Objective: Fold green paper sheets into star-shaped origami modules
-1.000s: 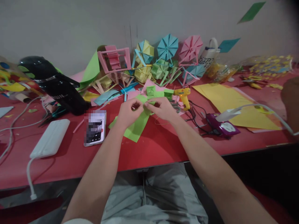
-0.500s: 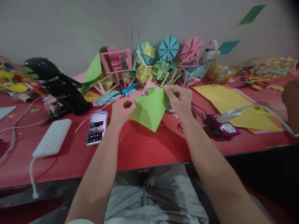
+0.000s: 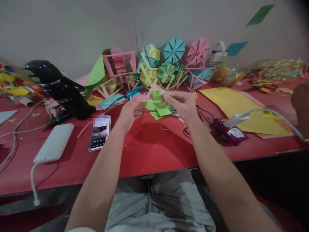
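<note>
Small bright green paper pieces point(image 3: 160, 110) lie in an overlapping pile on the red table, between my two hands. A folded green piece point(image 3: 156, 94) stands just behind them. My left hand point(image 3: 133, 111) is at the pile's left edge, fingers stretched and apart, with nothing visible in it. On the right, my right hand point(image 3: 181, 102) has its thumb and forefinger beside the pile, slightly apart. Whether its fingertips touch the paper is hard to tell. Beyond my hands, a narrow light green paper strip point(image 3: 146, 77) slants up in front of the paper models.
Folded paper wheels point(image 3: 174, 50) on stands line the wall. To the left are a black bottle point(image 3: 64, 93), a white power bank point(image 3: 54, 142) and a phone point(image 3: 99, 133). Yellow sheets point(image 3: 231, 106) and a purple device point(image 3: 230, 130) lie right. Another person's hand point(image 3: 300, 106) shows at the right edge.
The large green sheet is no longer between my hands. Small green pieces show there now, and a light green strip appears behind. My left fingers have opened out; my right hand shifted slightly left.
</note>
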The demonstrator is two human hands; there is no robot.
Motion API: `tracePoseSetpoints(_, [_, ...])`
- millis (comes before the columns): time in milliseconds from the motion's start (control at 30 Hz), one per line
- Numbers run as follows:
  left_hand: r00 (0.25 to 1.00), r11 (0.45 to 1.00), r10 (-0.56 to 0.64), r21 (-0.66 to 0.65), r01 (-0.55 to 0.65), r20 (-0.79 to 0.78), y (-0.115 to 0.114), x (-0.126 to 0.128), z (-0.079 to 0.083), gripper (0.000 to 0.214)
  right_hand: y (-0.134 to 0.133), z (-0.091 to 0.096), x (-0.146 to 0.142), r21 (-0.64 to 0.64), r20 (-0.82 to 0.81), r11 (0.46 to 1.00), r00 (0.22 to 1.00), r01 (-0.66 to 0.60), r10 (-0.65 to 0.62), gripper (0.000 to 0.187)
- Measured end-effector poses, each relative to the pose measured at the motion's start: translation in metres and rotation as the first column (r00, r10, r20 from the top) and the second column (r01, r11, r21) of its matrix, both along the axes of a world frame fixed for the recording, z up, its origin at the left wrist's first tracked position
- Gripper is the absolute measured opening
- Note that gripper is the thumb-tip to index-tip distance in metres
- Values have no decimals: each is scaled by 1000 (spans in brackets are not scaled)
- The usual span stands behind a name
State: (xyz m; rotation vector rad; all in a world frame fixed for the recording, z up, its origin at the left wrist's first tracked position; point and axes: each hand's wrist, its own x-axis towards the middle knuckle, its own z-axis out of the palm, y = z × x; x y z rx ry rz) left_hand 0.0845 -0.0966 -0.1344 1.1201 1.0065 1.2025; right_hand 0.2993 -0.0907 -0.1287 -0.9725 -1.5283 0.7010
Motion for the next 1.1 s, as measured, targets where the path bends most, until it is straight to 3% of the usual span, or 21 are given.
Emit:
tracePoseSetpoints(67, [996,999,19,-51,-15,89,0,2,0,43,-5,1,-5,-31,80,990,987,-134,136,26])
tracePoseSetpoints(200, [977,978,183,-118,-171,106,4,2,-5,25,-8,-2,-9,-186,213,918,898,-349,385,21])
tracePoseSetpoints(333, [957,958,275,-107,-265,95,8,2,-10,32,-5,-4,-6,-318,177,840,843,-439,508,26])
tracePoseSetpoints(433, [950,954,292,-109,-281,112,8,1,-11,39,1,-6,-2,-363,127,861,896,-358,426,35])
tracePoseSetpoints(533, [964,972,221,-116,-205,150,3,3,-9,42,7,-9,-1,-387,-89,896,976,-216,197,43])
tracePoseSetpoints(633, [980,992,85,-103,-67,179,-2,7,-8,40,11,-12,-3,-427,-203,874,967,-232,157,46])
tracePoseSetpoints(733, [983,996,17,-88,-1,183,-4,10,-8,36,12,-16,-5,-441,-202,858,960,-264,192,48])
tracePoseSetpoints(900, [984,989,149,-36,-146,93,2,3,-10,19,15,-21,-1,-430,-142,874,973,-226,182,43])
tracePoseSetpoints(1000, [975,975,220,6,-220,39,5,-2,-10,10,15,-20,5,-488,-160,836,967,-251,198,39])
tracePoseSetpoints(1100, [975,975,221,16,-221,19,5,-6,-8,6,13,-17,9,-533,-201,805,963,-262,180,35])
